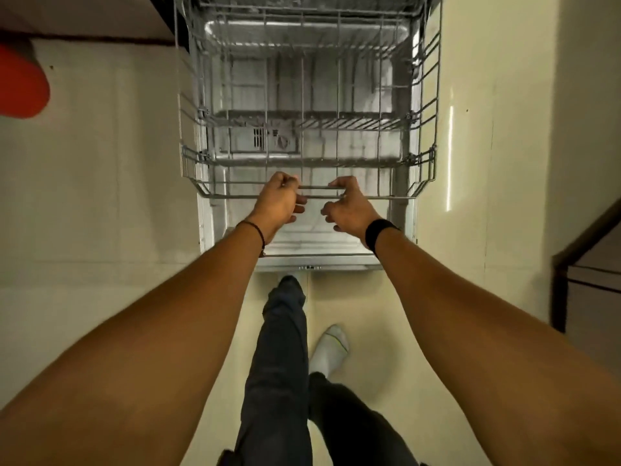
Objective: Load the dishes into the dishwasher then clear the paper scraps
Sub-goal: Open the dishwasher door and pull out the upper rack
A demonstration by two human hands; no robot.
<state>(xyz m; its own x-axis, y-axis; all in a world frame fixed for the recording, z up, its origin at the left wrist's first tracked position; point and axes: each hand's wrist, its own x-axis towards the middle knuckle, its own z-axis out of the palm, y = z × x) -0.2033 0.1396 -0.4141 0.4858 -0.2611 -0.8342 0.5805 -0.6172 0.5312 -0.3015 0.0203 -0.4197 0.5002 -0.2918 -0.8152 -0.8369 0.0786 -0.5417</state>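
Gripping the front rail of the wire dish rack point(426, 129), both hands are seen low in the middle of the view. The left hand point(277, 203) is clenched over the rail from above, its fingers curled round the wire. The right hand point(347, 206) is hooked round the same rail just beside it, with a short stretch of bare wire between the two. A thin dark cord point(255, 228) is worn on the left wrist and a broad black band point(378, 232) on the right.

The rack is held level and stands extended from the dishwasher tub point(302, 31), out over the lowered dishwasher door point(302, 243). Whether it is the upper or the lower rack cannot be told. Through its wires the inner face of the door is seen, with the detergent dispenser point(268, 139) set into it.

Pale cabinet fronts point(100, 163) are found on either side of the machine. A blurred red object point(20, 85) is cut off by the left edge, and what it is cannot be told. Below the door, on the cream floor point(369, 314), dark trousers point(279, 348) and a white sock point(332, 344) are seen.
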